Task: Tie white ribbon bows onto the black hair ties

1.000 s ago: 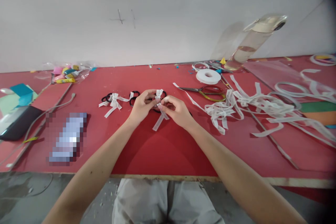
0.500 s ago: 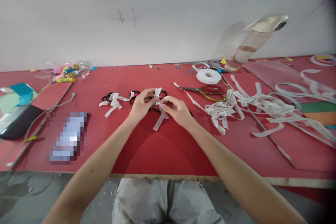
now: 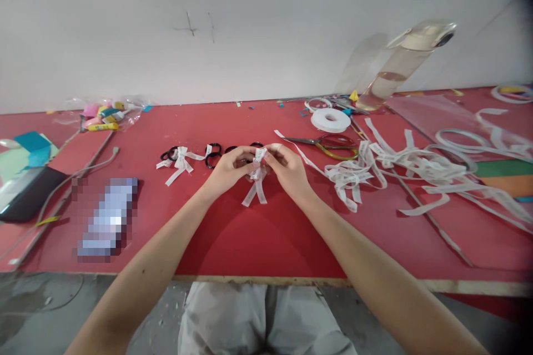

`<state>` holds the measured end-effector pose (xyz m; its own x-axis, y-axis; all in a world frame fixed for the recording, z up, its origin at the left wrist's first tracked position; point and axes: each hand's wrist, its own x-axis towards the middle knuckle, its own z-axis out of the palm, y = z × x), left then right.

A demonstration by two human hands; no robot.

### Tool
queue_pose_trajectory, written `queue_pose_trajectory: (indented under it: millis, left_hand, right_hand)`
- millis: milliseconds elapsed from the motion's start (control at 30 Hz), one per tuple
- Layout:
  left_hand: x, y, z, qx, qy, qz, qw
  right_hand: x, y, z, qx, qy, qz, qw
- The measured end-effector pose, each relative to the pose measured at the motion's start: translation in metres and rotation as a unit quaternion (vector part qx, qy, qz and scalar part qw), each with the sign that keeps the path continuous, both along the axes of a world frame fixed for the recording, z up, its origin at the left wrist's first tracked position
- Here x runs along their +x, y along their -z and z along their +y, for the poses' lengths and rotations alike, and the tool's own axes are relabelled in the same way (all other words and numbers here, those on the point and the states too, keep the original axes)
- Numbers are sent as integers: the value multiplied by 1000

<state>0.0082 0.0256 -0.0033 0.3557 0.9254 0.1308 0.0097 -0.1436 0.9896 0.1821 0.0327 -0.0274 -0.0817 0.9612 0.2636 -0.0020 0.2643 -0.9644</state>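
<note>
Between my two hands, above the red table, is a white ribbon bow (image 3: 259, 169) with dark print and two tails hanging toward me. The fingers of my left hand (image 3: 230, 169) pinch its left side. My right hand (image 3: 288, 165) pinches the right side, thumb and index finger close to the knot. Black hair ties (image 3: 214, 155) lie just behind and left of my hands, partly hidden by them. Further left rests another white ribbon bow (image 3: 182, 160) beside a black hair tie (image 3: 170, 153).
Right of my hands lie scissors (image 3: 333, 147), a white ribbon roll (image 3: 331, 120) and a heap of loose ribbon (image 3: 420, 163). A water bottle (image 3: 400, 69) leans at the back wall. On the left are a phone (image 3: 110, 216), a black case (image 3: 31, 191) and a bag of clay (image 3: 110, 113).
The bow between my hands has shifted slightly right and turned, and its tails now hang spread apart. My right hand has closed in nearer to my left.
</note>
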Motion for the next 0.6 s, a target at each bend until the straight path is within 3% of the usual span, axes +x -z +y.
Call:
queue_pose_trajectory:
  millis: [233,600]
  left_hand:
    - [0,1,1,15,-13,35,999]
    - [-1,2,3,21,-18,45,999]
  right_hand:
    - [0,1,0,41,53,-82,994]
    - [0,-2,-3,72,88,-125,986]
